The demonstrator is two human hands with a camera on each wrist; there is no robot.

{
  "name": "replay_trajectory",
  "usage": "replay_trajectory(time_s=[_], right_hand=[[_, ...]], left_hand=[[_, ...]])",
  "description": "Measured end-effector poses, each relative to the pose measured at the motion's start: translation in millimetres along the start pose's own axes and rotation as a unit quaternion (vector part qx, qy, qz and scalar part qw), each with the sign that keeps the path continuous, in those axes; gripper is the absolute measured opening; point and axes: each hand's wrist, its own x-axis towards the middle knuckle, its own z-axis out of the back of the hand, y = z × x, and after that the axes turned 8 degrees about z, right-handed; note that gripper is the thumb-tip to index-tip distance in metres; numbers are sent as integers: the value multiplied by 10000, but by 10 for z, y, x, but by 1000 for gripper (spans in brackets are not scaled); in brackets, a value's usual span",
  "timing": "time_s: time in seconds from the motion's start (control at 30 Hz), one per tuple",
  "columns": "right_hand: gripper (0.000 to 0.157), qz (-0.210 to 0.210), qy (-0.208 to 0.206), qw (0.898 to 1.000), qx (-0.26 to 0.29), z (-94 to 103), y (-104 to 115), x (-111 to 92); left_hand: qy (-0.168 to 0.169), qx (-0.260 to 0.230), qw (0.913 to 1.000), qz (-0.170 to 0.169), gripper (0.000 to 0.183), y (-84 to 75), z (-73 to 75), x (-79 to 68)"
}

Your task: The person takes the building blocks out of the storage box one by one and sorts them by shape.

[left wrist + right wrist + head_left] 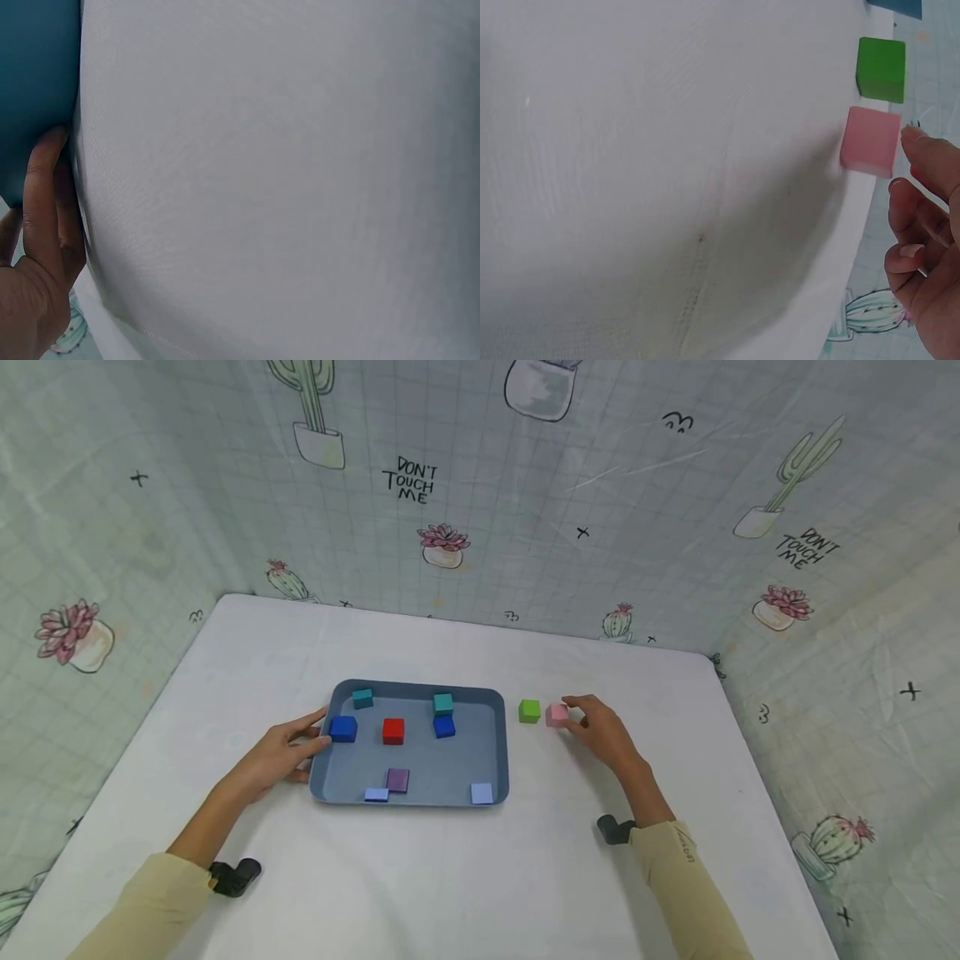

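A blue-grey tray [408,689] lies on the table, its left rim held by my left hand [281,756]. In the left wrist view, the fingers of that hand reach along the tray's edge [37,82]. Right of the tray, a pink cube [557,715] sits beside a green cube [529,711]. My right hand [606,733] is at the pink cube, thumb and forefinger spread around its right side. In the right wrist view, the fingertips stand right beside the pink cube [871,141] without closing on it.
Inside the tray are a red cube [393,732], blue cubes [343,729], teal blocks [443,703], a purple block [398,780] and light blue blocks [482,793]. A cactus-print cloth [510,485] hangs behind and beside the white table [420,877].
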Motion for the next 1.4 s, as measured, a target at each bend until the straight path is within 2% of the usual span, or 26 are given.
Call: replay_trajectory(time_s=[0.2,0.57,1.0,1.23,1.4], right_hand=[[41,187,-144,9997,0,-8,118,-4],[38,332,-70,9993,151,-119,338,3],[38,558,-194,9979,282,-210,432,13],[40,872,-289,9956,206,-226,481,27],[43,943,-283,9949,220,-242,503,49]], left_hand=[[23,-67,10000,-63,68,-5,3,3],[-16,-72,9999,-83,67,23,1,12],[-8,-56,9999,-97,68,20,-3,0],[24,-78,9999,-78,68,27,-2,7],[19,-77,9999,-117,68,39,2,18]])
